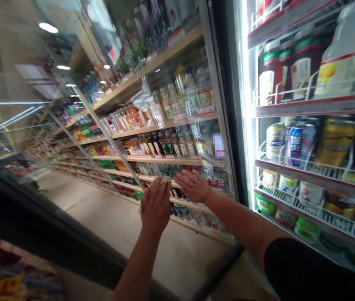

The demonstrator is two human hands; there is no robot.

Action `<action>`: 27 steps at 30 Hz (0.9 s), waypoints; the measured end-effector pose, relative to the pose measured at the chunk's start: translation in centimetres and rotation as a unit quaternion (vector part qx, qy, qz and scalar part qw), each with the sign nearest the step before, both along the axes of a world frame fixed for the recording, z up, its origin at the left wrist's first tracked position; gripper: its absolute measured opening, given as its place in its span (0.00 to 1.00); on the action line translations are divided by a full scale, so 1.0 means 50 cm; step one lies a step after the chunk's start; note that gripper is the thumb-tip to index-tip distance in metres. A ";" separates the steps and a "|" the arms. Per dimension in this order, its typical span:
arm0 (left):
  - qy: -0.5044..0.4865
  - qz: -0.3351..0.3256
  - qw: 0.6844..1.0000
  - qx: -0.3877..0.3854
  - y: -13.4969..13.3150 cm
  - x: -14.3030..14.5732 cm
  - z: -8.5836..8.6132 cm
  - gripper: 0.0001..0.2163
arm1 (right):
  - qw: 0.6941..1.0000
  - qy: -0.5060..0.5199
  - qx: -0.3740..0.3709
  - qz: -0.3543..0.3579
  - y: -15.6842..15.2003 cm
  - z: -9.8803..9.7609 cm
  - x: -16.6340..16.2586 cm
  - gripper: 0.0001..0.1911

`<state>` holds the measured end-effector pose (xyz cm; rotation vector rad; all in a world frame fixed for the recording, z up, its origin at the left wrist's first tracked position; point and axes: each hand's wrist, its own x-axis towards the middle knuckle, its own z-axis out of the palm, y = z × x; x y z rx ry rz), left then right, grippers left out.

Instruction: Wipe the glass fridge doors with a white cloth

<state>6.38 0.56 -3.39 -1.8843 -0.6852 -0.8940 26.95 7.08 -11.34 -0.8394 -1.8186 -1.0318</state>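
An open glass door (80, 200) with a dark frame stands in front of me. My left hand (155, 205) presses against the pane, fingers together over a thin whitish cloth (165, 179); only small edges of it show past the fingers. Just to the right, my right hand (193, 186) lies flat on the glass, its fingers stretched toward the left hand. I see nothing held in the right hand, though its palm is hidden. The two hands are close together but apart.
Right of the door frame (226, 104), a lit fridge holds bottles (301, 67) and cans (295, 146) on wire shelves. Long wooden shelves (165, 125) of drinks appear in the glass. Colourful packets (1, 280) sit at lower left, blurred.
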 end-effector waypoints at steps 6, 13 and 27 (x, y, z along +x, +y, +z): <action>-0.117 0.016 0.993 0.016 0.019 0.016 0.109 0.24 | 1.000 -0.001 0.004 -0.014 0.003 -0.007 -0.001 0.27; 0.037 -0.022 0.999 -0.012 0.015 0.038 0.035 0.25 | 0.998 0.014 0.064 0.005 0.001 -0.002 -0.004 0.24; 0.049 0.010 0.997 -0.051 -0.031 -0.029 -0.066 0.25 | 1.000 0.013 0.022 -0.005 -0.007 -0.003 0.003 0.27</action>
